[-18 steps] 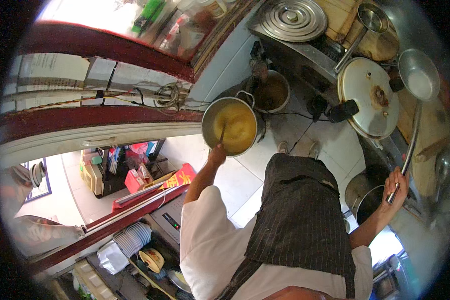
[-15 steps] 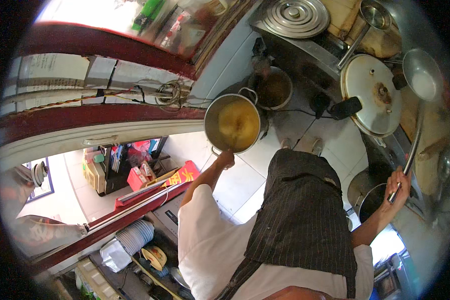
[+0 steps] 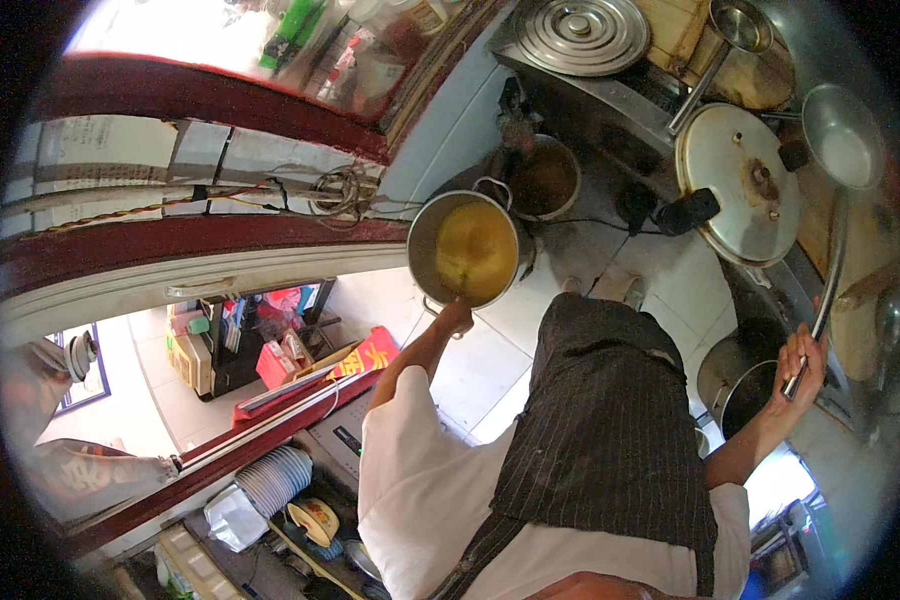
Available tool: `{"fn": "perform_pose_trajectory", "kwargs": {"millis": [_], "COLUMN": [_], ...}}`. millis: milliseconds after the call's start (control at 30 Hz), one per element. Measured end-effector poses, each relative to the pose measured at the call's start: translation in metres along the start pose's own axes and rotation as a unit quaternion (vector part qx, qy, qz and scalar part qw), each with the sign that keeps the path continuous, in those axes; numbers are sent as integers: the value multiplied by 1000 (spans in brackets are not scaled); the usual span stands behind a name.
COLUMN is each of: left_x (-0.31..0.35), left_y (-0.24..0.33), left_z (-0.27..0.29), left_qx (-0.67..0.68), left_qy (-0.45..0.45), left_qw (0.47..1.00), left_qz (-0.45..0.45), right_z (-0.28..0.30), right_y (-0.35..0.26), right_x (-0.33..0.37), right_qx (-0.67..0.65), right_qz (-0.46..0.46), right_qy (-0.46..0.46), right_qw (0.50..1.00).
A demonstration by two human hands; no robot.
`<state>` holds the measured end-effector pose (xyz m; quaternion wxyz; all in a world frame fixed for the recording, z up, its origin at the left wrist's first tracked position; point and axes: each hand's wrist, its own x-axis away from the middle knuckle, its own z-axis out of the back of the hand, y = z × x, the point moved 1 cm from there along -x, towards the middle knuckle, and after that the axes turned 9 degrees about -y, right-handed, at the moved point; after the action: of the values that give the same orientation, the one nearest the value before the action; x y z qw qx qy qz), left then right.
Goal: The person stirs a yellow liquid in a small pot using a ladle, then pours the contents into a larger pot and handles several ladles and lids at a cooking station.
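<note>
At the near rim of a tall metal pot (image 3: 422, 262), my left hand (image 3: 454, 319) is closed. What its fingers grip is hidden; the pot's near loop handle lies just beside it. Yellow liquid (image 3: 478, 250) fills the lower part of the pot, and its surface is swirled. Off to the right, my right hand (image 3: 799, 362) is wrapped round the end of a long-handled metal ladle (image 3: 836, 270). The ladle's wide bowl points away from me, over the counter by the large domed lid (image 3: 738, 180).
A second, dark-filled pot (image 3: 547, 178) stands behind the first. On the far counter rest a ringed metal lid (image 3: 582, 35) and a small metal dipper (image 3: 740, 25). Another deep pot (image 3: 748, 400) sits below my right forearm. Stacked plates (image 3: 275, 478) lie at lower left.
The yellow liquid's surface pattern has shifted inside the pot. My right hand and the ladle have moved only slightly; my left hand stays at the rim.
</note>
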<state>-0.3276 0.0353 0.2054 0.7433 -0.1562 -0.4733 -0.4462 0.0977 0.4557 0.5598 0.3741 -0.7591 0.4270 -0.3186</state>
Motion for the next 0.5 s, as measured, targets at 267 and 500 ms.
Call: {"fn": "perform_pose_trajectory", "kwargs": {"millis": [267, 500], "left_x": [18, 40], "left_y": [-42, 34], "left_z": [48, 54], "left_qx": [84, 57], "left_qy": [136, 32], "left_qw": [984, 997], "left_qz": [84, 27], "right_z": [10, 8], "right_y": [1, 9], "right_x": [-6, 3], "right_qx": [-39, -31], "right_qz": [12, 5], "right_qy": [-55, -15], "right_qw": [998, 999]}}
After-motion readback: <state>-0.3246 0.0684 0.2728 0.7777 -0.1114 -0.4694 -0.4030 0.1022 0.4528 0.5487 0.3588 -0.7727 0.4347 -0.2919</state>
